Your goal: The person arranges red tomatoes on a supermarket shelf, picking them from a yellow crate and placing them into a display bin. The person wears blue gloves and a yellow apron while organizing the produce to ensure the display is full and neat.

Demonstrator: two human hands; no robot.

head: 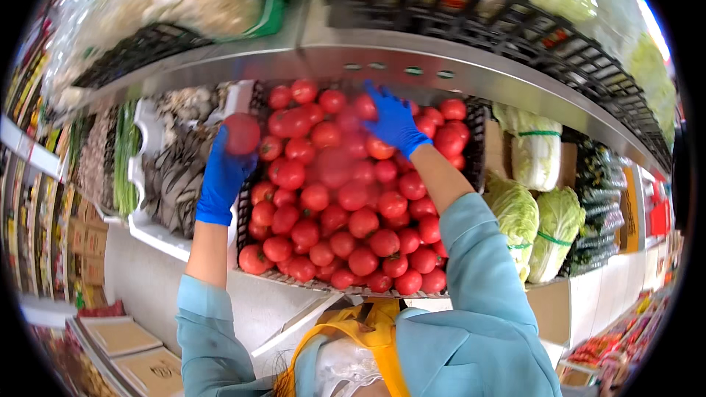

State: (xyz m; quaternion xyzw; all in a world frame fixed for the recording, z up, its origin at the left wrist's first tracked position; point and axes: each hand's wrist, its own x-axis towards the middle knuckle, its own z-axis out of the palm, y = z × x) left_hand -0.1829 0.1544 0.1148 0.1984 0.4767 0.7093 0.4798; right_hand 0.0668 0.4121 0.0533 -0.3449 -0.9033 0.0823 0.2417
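Note:
My left hand (pixel 225 176), in a blue glove, holds a red tomato (pixel 241 133) above the left edge of a black plastic crate (pixel 477 138). Loose tomatoes (pixel 364 223) fill that crate, some with green stem ends showing. My right hand (pixel 394 120), gloved in blue too, reaches to the back of the pile. Its thumb and fingers are spread about a tomato (pixel 364 106) there; whether they grip it I cannot tell. A hazy reddish smear blurs the tomatoes in the middle.
Left of the crate, a white foam box (pixel 138 176) holds grey mushrooms (pixel 179 176), with green onions (pixel 126 160) beyond. Napa cabbages (pixel 557 226) tied with green bands lie on the right. A metal shelf edge (pixel 331 58) overhangs the back, bearing a black crate (pixel 496 16) and bagged produce (pixel 204 0).

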